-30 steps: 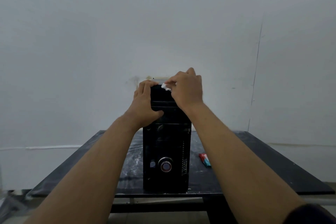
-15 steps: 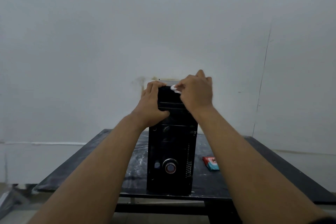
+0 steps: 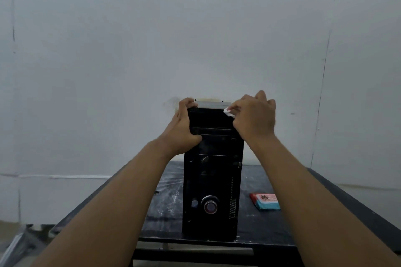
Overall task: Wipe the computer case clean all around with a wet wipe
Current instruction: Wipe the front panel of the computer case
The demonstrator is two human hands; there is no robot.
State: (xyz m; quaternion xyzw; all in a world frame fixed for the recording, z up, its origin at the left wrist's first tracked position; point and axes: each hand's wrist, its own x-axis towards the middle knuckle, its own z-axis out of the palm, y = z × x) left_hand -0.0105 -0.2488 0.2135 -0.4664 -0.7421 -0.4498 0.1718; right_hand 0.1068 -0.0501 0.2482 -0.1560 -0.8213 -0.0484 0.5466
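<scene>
The computer case (image 3: pixel 211 180) stands upright at the near edge of the tabletop (image 3: pixel 282 227), with a red-and-blue wipe packet (image 3: pixel 265 201) lying just to its right. At the case's top left corner the left hand (image 3: pixel 184 128) grips it, fingers curled over the top and thumb on the front. The right hand (image 3: pixel 253 119) pinches a small wet wipe (image 3: pixel 227 112) against the top front edge, near the right corner. The top edge looks to be the part being wiped. The next move is probably down the right side, keeping the case steadied. Since a second ago the wipe has slid rightward along that edge, while the left hand has kept its hold.
</scene>
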